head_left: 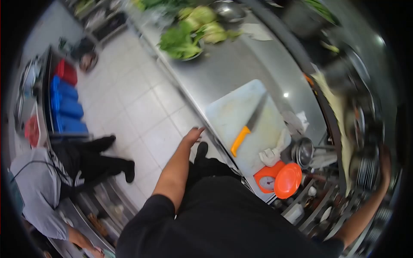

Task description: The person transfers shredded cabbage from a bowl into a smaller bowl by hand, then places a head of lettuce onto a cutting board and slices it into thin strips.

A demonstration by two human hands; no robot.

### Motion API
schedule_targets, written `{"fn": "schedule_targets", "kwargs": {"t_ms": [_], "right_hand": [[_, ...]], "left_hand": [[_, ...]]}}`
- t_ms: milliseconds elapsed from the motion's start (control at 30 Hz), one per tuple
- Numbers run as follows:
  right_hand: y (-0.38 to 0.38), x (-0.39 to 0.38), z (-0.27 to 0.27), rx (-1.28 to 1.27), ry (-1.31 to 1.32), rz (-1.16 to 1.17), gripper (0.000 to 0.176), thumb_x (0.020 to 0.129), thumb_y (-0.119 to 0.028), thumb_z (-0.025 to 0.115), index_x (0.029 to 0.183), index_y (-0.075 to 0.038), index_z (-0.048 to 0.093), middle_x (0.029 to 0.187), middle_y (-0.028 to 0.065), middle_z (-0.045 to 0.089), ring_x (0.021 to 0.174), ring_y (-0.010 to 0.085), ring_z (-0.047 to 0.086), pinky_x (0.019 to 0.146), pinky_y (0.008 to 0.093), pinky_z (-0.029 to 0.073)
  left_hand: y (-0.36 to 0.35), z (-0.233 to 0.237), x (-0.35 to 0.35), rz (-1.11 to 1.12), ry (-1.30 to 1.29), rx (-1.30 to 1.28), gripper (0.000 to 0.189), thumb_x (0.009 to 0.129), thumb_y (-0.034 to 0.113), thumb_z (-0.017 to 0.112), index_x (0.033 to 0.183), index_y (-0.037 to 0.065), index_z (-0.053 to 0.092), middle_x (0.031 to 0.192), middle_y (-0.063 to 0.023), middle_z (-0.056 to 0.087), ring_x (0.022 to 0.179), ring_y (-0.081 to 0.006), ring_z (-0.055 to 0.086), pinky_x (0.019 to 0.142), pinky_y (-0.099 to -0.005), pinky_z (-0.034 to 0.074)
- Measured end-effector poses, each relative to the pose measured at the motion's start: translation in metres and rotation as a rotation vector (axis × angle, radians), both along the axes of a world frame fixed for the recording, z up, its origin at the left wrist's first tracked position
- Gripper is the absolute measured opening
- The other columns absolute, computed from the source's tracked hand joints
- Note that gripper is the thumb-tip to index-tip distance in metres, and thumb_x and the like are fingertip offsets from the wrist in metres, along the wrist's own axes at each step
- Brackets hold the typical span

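My left hand [195,135] hangs beside the long edge of the steel counter [228,64], its fingers loosely apart with nothing in them. Stretched far out to the right, my right hand [386,167] is at the side of a stack of plates [367,172] on a shelf; its fingers are blurred, so I cannot tell whether they grip. A knife with a yellow handle [241,141] lies on a white cutting board [228,107]. A crumpled white cloth [269,157] rests at the board's near corner, beside an orange kitchen scale [263,174] with a round orange pan [288,180].
Leafy greens [178,41] in a bowl and pale green vegetables [204,19] sit farther along the counter, near a metal bowl [230,10]. Metal strainers [302,151] stand beside the scale. Another person [38,185] works at the left, near blue bins [66,103].
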State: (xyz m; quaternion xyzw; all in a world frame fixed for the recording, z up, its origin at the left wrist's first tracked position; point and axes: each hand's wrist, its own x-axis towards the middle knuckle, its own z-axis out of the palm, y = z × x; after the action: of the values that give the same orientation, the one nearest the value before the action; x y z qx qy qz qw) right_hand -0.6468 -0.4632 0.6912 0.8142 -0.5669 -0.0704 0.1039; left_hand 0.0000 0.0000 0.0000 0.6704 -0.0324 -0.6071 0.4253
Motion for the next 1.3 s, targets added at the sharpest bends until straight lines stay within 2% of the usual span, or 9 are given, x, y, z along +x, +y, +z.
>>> {"fn": "schedule_targets", "kwargs": {"t_ms": [300,533,700,867,900,1000,1133,1200,1300], "right_hand": [[-0.018,-0.006,0.043,-0.168,-0.093,0.020,0.053,0.111,-0.029,0.062,0.154,0.002,0.057,0.152,0.0226,0.061,0.142,0.0374,0.057,0.123,0.0430,0.041],[0.068,0.010,0.073,-0.499,0.526,0.246,0.050,0.113,-0.027,0.058,0.153,0.002,0.058,0.157,0.0284,0.056,0.150,0.0390,0.051,0.125,0.0441,0.040],[0.185,0.113,0.030,-0.588,0.234,0.076,0.041,0.114,-0.020,0.056,0.147,0.004,0.061,0.146,0.0269,0.065,0.136,0.0404,0.061,0.115,0.0456,0.047],[0.251,0.157,0.002,-0.655,0.126,0.158,0.041,0.111,-0.018,0.064,0.143,0.007,0.062,0.139,0.0247,0.069,0.130,0.0413,0.064,0.109,0.0454,0.049],[0.262,0.153,-0.003,-0.707,0.099,0.162,0.041,0.111,-0.018,0.065,0.143,0.007,0.063,0.139,0.0250,0.068,0.130,0.0406,0.064,0.109,0.0453,0.049],[0.311,0.183,-0.018,-0.609,-0.177,0.118,0.040,0.110,-0.014,0.068,0.144,0.005,0.063,0.142,0.0189,0.070,0.131,0.0284,0.065,0.111,0.0379,0.048],[0.385,0.248,-0.036,-0.277,-0.792,0.014,0.039,0.106,-0.008,0.071,0.143,0.004,0.064,0.133,0.0094,0.072,0.123,0.0154,0.065,0.109,0.0305,0.048],[0.408,0.283,-0.045,-0.136,-0.827,0.108,0.042,0.103,-0.008,0.074,0.142,0.005,0.064,0.124,0.0085,0.072,0.118,0.0159,0.066,0.106,0.0311,0.050],[0.413,0.394,-0.070,0.094,-0.612,0.371,0.054,0.079,-0.022,0.090,0.123,0.006,0.075,0.113,0.0151,0.076,0.101,0.0274,0.072,0.092,0.0373,0.054]], "left_hand": [[-0.074,-0.127,0.028,-0.036,0.068,-0.085,0.126,0.080,0.051,0.085,0.168,-0.004,0.014,0.161,-0.0347,0.047,0.148,-0.0402,0.052,0.106,-0.0587,0.054],[-0.082,-0.160,0.018,-1.429,-1.000,-0.134,0.041,0.104,0.045,0.069,0.139,0.024,0.074,0.148,0.0039,0.070,0.138,-0.0237,0.063,0.113,-0.0478,0.046],[-0.058,-0.182,0.024,-0.301,0.053,0.085,0.030,0.096,0.033,0.077,0.107,0.007,0.083,0.101,-0.0148,0.082,0.089,-0.0265,0.081,0.080,-0.0451,0.064],[0.043,-0.141,0.102,-1.241,-1.173,-0.538,0.018,0.085,0.020,0.077,0.079,0.002,0.078,0.080,-0.0203,0.077,0.067,-0.0298,0.077,0.066,-0.0371,0.065],[0.063,-0.134,0.113,-0.794,-0.688,-0.233,0.017,0.081,0.022,0.081,0.079,0.005,0.079,0.080,-0.0185,0.077,0.067,-0.0320,0.076,0.068,-0.0405,0.064],[0.136,-0.113,0.183,-1.277,-1.082,-0.323,0.027,0.069,0.034,0.090,0.079,0.011,0.081,0.078,-0.0151,0.077,0.079,-0.0372,0.077,0.081,-0.0460,0.062],[0.229,-0.055,0.260,-1.173,-1.031,-0.098,0.023,0.081,0.021,0.082,0.096,0.004,0.082,0.087,-0.0220,0.078,0.076,-0.0393,0.078,0.077,-0.0445,0.066],[0.237,0.035,0.282,-0.189,-0.210,0.372,0.034,0.091,0.011,0.063,0.122,0.000,0.074,0.095,-0.0236,0.077,0.068,-0.0342,0.078,0.059,-0.0399,0.066],[0.258,0.121,0.311,-0.063,-0.271,0.250,0.051,0.094,0.009,0.050,0.143,-0.001,0.058,0.100,-0.0231,0.075,0.060,-0.0281,0.075,0.045,-0.0343,0.060]]}}
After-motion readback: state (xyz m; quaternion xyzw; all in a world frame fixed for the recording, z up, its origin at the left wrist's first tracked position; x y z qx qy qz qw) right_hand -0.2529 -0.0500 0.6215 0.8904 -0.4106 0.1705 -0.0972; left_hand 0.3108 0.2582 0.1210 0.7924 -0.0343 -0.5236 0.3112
